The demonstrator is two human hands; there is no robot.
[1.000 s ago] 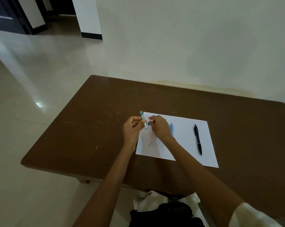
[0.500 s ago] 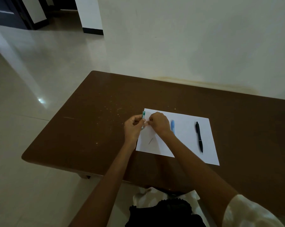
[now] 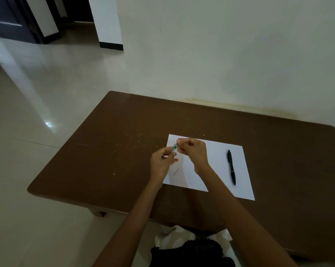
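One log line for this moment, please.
left hand: pinches green piece, lower end | right hand: pinches its upper end | both above paper | black pen: lies on paper, untouched

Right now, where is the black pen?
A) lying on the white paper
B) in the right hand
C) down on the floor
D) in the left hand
A: the black pen lies flat on the white paper, while the left hand and the right hand are off to its left, pinching a small green piece.
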